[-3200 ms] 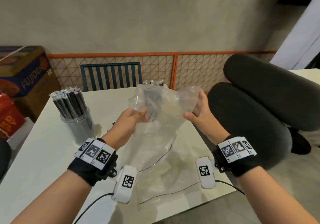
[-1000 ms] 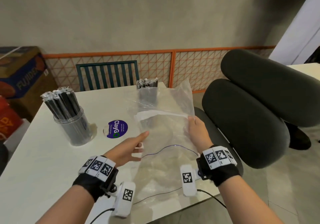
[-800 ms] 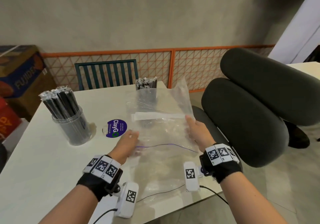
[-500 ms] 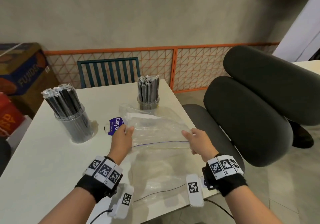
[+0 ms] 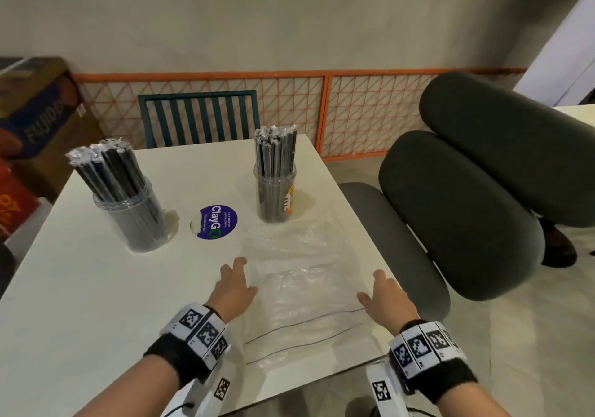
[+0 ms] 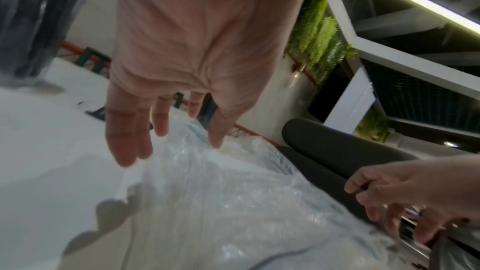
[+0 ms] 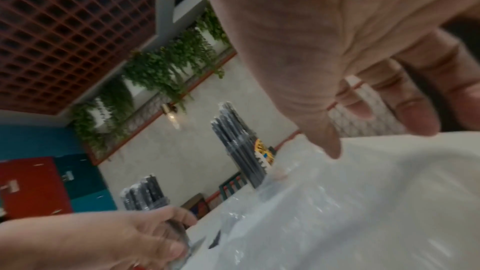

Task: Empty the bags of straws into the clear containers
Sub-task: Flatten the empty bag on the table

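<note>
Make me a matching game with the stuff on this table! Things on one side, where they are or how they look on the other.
Things:
1. round purple sticker
2. empty plastic bags
3. left container of straws
4. left hand

Descriptions:
A. lying flat between the two hands
B. fingers spread, holding nothing
C. between the two containers
D. straws leaning to the left

Pairs: 1-C, 2-A, 3-D, 4-B

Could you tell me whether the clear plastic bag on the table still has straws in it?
Empty: the bag lies flat on the table, with no dark straws showing through the clear plastic.
</note>
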